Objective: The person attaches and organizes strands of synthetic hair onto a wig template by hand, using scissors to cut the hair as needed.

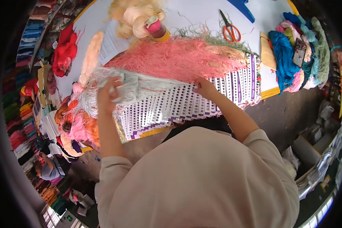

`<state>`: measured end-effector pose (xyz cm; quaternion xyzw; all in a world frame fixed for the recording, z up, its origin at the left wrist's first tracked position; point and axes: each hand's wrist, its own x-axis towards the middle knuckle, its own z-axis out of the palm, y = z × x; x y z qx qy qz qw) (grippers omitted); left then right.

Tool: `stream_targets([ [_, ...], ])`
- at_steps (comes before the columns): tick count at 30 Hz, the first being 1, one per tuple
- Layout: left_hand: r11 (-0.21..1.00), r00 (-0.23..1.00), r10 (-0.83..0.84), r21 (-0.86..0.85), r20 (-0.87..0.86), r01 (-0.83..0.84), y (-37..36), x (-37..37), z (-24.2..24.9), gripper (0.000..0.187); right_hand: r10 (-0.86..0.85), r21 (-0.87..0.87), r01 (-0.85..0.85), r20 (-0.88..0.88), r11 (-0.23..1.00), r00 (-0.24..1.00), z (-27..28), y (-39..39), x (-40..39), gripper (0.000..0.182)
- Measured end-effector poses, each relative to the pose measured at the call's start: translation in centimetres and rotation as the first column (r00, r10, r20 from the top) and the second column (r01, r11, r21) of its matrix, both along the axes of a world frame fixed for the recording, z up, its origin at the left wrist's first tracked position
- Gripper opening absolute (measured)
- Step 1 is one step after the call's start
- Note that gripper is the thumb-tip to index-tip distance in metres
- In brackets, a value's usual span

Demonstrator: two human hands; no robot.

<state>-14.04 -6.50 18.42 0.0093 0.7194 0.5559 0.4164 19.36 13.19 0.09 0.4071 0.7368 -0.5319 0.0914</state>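
Note:
My left hand is at the left part of the table, slightly blurred, its fingers curled round strands of pale grey thread. The thread lies in a loose heap beside it, and strands run from there to the right. At their far end my right hand pinches thread at the upper edge of a row of white punched cards. The cards overlap side by side along the table's near edge, with round holes and purple print. Pink thread spreads over the row's upper side.
Orange-handled scissors lie at the back right. A cone of thread stands near cream skeins. Blue skeins and a phone are at the right, red yarn at the left. Another person is at lower left.

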Motion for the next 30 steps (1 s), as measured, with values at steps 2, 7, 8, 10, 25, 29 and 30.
stream_targets([
  [2,0.994,0.997,-0.061,0.085,-0.051,0.065,2.9,6.1,0.7,0.031,-0.093,0.027,0.096,-0.120,0.995,0.988,1.4,-0.6,-0.7,0.034],
  [7,0.830,0.949,-0.216,0.555,0.228,0.056,6.0,13.1,1.6,0.051,-0.515,-0.490,0.261,-0.505,0.832,0.692,15.2,-1.4,-4.1,0.009],
  [8,0.781,0.914,-0.302,0.620,0.270,0.075,6.3,13.5,1.7,0.054,-0.526,-0.530,0.234,-0.506,0.815,0.684,18.7,-1.4,-4.2,0.010],
  [10,0.731,0.901,-0.321,0.681,0.292,0.039,7.1,14.8,4.2,0.053,-0.515,-0.555,0.195,-0.507,0.809,0.691,23.1,-1.7,-4.3,0.015],
  [25,0.733,0.929,-0.332,0.664,0.165,0.144,5.9,16.2,6.4,0.035,-0.541,-0.543,0.237,-0.510,0.805,0.669,25.9,-4.3,-4.7,0.008],
  [29,0.727,0.935,-0.325,0.669,0.139,0.154,5.6,15.8,6.1,0.033,-0.598,-0.632,0.195,-0.521,0.750,0.609,25.5,-4.2,-4.6,0.010],
  [30,0.721,0.932,-0.328,0.678,0.152,0.143,5.7,15.7,6.0,0.031,-0.597,-0.631,0.195,-0.523,0.751,0.609,25.5,-4.2,-4.5,0.010],
])
